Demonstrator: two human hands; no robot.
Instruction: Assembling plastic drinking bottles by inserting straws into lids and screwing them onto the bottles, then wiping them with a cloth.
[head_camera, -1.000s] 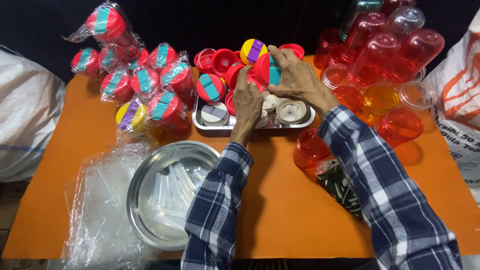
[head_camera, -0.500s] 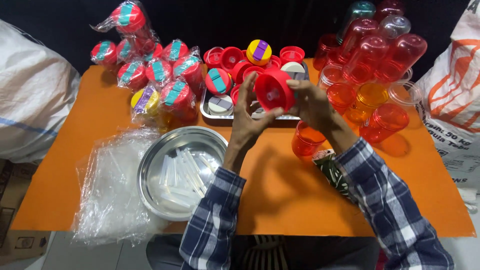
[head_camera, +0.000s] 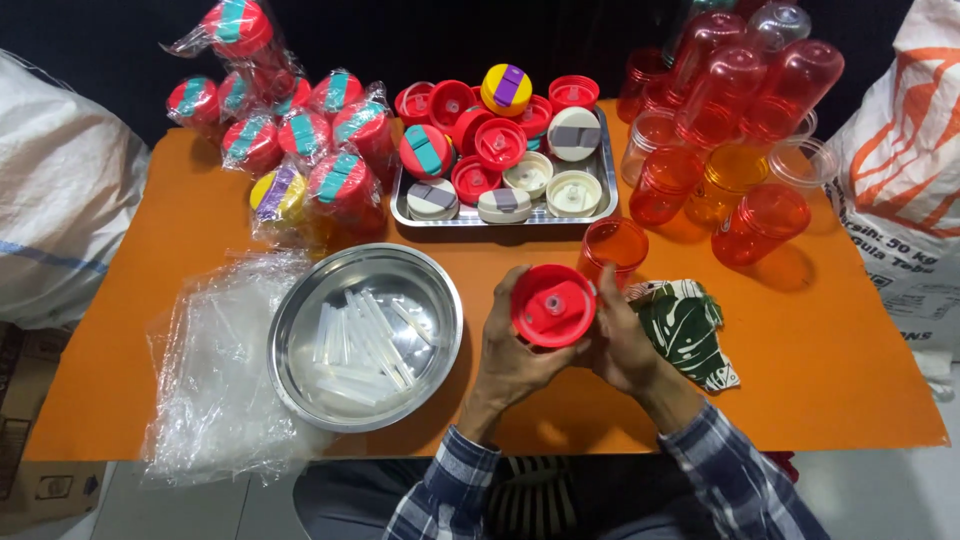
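Observation:
Both my hands hold one round red lid (head_camera: 553, 304) with its underside up, just above the orange table (head_camera: 800, 350) near its front edge. My left hand (head_camera: 512, 358) cups the lid from the left and below. My right hand (head_camera: 622, 345) grips its right side. A red plastic cup (head_camera: 613, 246) stands upright just behind the lid. To the left sits a round steel bowl (head_camera: 300, 345) with several clear plastic straws (head_camera: 355, 335) lying in it.
A steel tray (head_camera: 604, 195) of red, white and yellow lids stands at the back centre. Wrapped finished cups (head_camera: 290, 130) pile at back left, stacked red and orange cups (head_camera: 735, 110) at back right. Clear plastic bags (head_camera: 215, 370) lie front left, a green patterned cloth (head_camera: 690, 325) to the right.
My hands drew back from the tray toward me with the red lid, and turned it underside up over the front of the table.

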